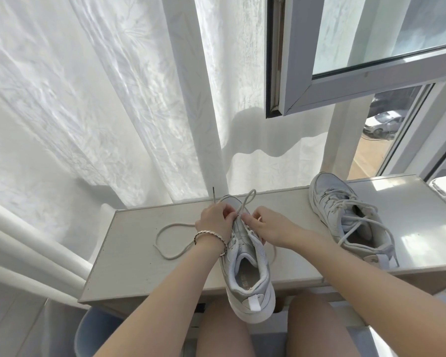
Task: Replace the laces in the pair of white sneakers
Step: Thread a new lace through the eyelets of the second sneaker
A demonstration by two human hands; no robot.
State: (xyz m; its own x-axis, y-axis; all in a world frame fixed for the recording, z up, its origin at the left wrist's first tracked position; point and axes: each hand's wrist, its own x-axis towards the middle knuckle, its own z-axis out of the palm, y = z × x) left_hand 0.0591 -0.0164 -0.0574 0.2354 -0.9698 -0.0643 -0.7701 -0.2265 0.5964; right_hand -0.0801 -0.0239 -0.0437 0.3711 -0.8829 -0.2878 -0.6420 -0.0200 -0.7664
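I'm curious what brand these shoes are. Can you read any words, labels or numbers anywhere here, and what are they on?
No text here can be read.
Printed insole mark in the near sneaker: too blurred to read.
Small heel mark on the far sneaker: too small to read.

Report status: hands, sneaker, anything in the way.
Left hand pinches lace, right hand grips near sneaker. Slack loops on table. Second sneaker laced, off right, clear.

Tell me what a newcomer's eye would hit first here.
The white sneaker on the table, heel past the near edge, with the left hand pinching its lace and the right hand gripping its upper. The lace loops left across the tabletop; a second sneaker, laced, sits far right.
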